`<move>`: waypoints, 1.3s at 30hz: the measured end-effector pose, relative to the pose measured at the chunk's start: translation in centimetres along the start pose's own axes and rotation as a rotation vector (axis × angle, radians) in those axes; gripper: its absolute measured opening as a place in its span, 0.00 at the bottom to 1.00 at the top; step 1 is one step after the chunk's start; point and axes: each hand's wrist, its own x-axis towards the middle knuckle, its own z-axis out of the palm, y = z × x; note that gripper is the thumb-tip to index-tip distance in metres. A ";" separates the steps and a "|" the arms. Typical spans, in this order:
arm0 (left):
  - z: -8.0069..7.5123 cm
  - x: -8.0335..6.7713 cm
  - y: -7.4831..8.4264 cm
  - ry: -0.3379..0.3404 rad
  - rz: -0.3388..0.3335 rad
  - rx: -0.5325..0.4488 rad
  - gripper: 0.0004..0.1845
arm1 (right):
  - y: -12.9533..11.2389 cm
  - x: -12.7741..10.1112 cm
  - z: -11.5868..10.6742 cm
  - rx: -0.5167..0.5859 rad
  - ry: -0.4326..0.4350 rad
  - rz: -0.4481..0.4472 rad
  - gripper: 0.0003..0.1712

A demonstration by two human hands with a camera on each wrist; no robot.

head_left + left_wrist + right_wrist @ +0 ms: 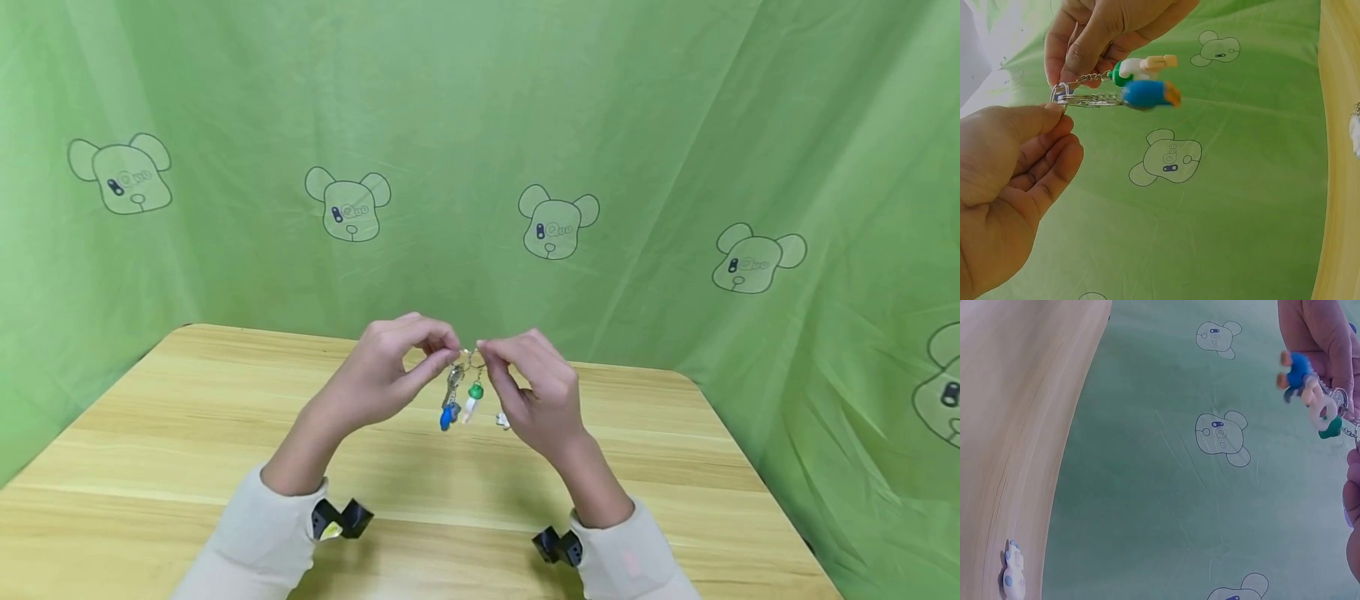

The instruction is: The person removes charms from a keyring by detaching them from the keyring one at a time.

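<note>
My left hand pinches a metal key ring between thumb and fingertip, above the table. On the ring's other side, my right hand brings its thumb and forefinger together at the ring. Below hang small figure charms on chains: one with a green top and white body, and a blue one with orange feet, seen closer in the left wrist view. A white charm with blue spots lies on the table in the right wrist view. Fingertips partly hide the ring.
The wood-grain table spans the space under both hands. Behind it and at the sides hangs a green curtain printed with bear heads. Black wrist cameras sit at the cuffs of the light sleeves.
</note>
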 end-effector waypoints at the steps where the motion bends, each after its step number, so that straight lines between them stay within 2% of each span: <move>1: 0.0 0.0 0.0 0.006 -0.010 0.002 0.04 | 0.0 0.0 0.0 -0.004 0.000 0.001 0.09; 8: 0.2 0.0 0.3 0.031 -0.063 -0.012 0.03 | -0.1 0.0 0.1 -0.024 -0.005 0.011 0.12; 15: 0.5 0.1 0.3 0.047 -0.048 0.010 0.04 | -0.1 -0.1 0.2 -0.036 -0.011 0.017 0.13; 25: 0.9 0.1 0.2 0.046 -0.047 -0.036 0.03 | -0.1 -0.3 0.3 -0.007 -0.017 0.064 0.14; 28: 1.1 0.1 0.2 0.049 -0.094 -0.068 0.02 | -0.1 -0.4 0.2 0.011 -0.026 0.106 0.11; 34: 1.1 0.1 0.4 0.061 -0.278 -0.176 0.02 | -0.3 -0.3 -0.1 0.025 -0.020 0.207 0.05; 36: 1.1 0.1 0.6 0.059 -0.294 -0.181 0.02 | -0.3 -0.3 -0.2 0.015 -0.020 0.226 0.04; 39: 1.2 0.1 0.7 0.052 -0.256 -0.153 0.02 | -0.3 -0.3 -0.2 -0.005 -0.023 0.239 0.04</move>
